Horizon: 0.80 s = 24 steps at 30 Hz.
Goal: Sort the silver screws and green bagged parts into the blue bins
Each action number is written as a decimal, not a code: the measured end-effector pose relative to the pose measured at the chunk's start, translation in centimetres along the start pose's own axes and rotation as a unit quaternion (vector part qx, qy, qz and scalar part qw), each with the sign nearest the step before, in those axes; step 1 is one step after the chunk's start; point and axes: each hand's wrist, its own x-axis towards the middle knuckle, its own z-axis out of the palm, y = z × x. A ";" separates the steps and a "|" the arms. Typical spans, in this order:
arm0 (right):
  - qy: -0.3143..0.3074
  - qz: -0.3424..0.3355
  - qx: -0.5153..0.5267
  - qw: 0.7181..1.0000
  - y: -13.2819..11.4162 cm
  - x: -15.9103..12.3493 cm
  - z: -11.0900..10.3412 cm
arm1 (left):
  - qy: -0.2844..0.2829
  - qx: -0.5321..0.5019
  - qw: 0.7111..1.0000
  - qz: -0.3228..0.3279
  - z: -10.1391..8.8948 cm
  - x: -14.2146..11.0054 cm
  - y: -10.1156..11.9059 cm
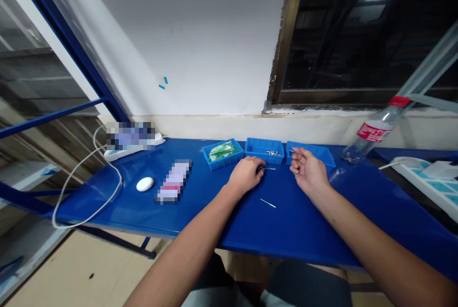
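Observation:
My left hand (246,175) is closed over the table, with a thin metal rod (270,168) sticking out to the right from its fingertips. Palm turned up, my right hand (308,169) is pinched in front of the right blue bin (326,155); a tiny thin piece seems to show at its fingertips, too small to name. Another thin metal rod (268,203) lies on the blue table (243,223) nearer to me. Behind my hands, the middle blue bin (255,144) holds small shiny metal parts (273,152). Green plastic packets (222,150) fill the left blue bin (226,162).
A white oval object (145,184) and a blurred-out flat object (174,180) lie on the left. A power strip (136,148) with a white cable (119,173) is at the back left. At the right stands a tilted-looking plastic bottle (375,129) by the wall.

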 end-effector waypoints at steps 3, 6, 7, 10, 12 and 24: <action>-0.025 -0.011 -0.038 0.999 0.3 0.6 -0.4 | -0.003 -0.009 1.000 -0.008 0.1 0.0 -0.3; -0.061 -0.032 -0.062 0.996 0.5 0.7 -0.4 | 0.001 -0.021 1.000 -0.014 0.1 0.1 -0.5; -0.069 -0.035 -0.063 0.995 0.6 0.6 -0.3 | 0.003 -0.024 1.000 -0.015 0.1 0.1 -0.5; -0.093 -0.043 -0.074 0.992 0.6 0.1 0.1 | 0.012 -0.039 0.999 -0.012 0.1 0.1 -0.6; -0.112 -0.056 -0.107 0.986 0.6 -0.3 0.5 | 0.028 -0.055 0.998 -0.008 0.0 0.1 -0.5; -0.236 -0.348 -0.469 0.777 1.3 -1.5 0.9 | 0.173 -0.269 0.947 -0.031 -1.2 0.5 1.5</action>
